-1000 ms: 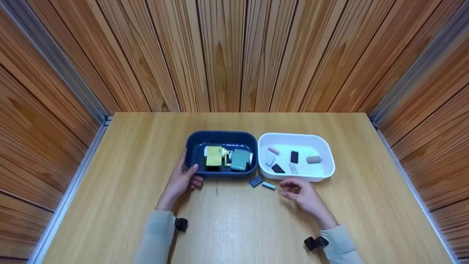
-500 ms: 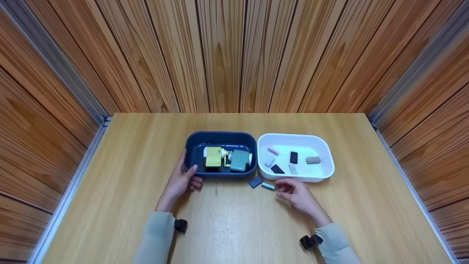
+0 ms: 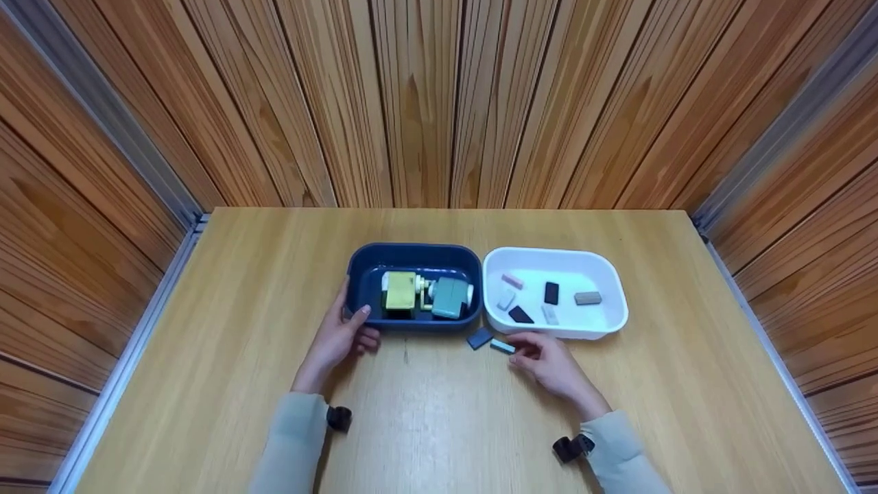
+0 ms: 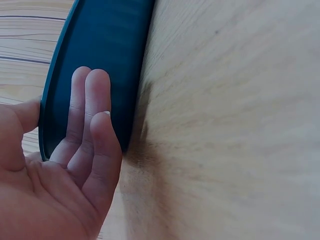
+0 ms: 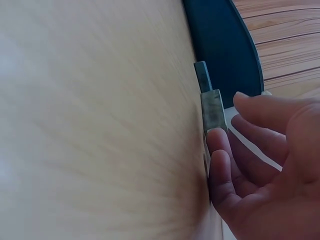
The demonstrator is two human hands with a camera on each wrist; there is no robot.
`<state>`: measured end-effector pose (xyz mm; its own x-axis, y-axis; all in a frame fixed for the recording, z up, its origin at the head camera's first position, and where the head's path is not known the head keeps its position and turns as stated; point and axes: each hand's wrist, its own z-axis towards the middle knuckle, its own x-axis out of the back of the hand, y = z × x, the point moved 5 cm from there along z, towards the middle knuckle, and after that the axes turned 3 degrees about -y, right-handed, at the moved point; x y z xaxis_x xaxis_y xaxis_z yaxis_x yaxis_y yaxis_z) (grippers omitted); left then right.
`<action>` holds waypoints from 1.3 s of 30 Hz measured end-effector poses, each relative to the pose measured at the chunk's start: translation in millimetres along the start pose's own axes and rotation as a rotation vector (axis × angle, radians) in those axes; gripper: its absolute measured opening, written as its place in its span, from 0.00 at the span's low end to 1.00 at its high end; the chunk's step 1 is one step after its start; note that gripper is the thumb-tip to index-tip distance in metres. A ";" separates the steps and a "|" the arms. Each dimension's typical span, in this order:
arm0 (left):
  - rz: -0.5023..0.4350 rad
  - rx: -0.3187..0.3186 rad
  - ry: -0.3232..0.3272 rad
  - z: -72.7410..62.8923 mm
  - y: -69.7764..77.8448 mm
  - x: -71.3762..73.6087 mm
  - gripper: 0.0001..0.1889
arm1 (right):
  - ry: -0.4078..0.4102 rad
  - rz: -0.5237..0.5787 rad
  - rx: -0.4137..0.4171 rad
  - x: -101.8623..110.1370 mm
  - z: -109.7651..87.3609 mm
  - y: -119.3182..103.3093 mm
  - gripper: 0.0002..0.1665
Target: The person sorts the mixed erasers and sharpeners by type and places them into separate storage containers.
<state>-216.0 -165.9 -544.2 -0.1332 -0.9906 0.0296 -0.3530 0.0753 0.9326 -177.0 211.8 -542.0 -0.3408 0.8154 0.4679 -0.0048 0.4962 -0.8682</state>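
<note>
My left hand (image 3: 336,336) holds the front left corner of a dark blue tray (image 3: 411,328), its thumb at the rim. In the left wrist view three fingers (image 4: 97,115) lie extended along the tray's outer wall. My right hand (image 3: 552,370) is low over the table with thumb and fingers apart. Beside its fingertips lies a small light blue bar (image 3: 502,346); in the right wrist view the bar (image 5: 214,109) meets the fingertips, while the thumb stays off it. A flat dark blue piece (image 3: 479,337) lies just left of the bar.
A yellow block-like part (image 3: 400,289) and a teal one (image 3: 449,298) sit joined in the blue tray. Against its right side stands a white tray (image 3: 610,326) with several small loose pieces, among them a black piece (image 3: 551,293). Wood-patterned walls (image 3: 425,103) surround the table.
My right hand has moved left along the front of the white tray, up to the light blue bar. The left hand stays at the blue tray's corner.
</note>
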 end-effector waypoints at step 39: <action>-0.024 -0.005 0.001 0.0 0.2 0.1 0.38 | 0.057 0.104 -0.107 -2.2 -5.7 7.3 0.15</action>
<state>-216.1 -166.0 -544.0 -0.1240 -0.9923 0.0073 -0.3516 0.0508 0.9348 -170.9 215.3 -548.5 -0.2800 0.8783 0.3876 0.1289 0.4345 -0.8914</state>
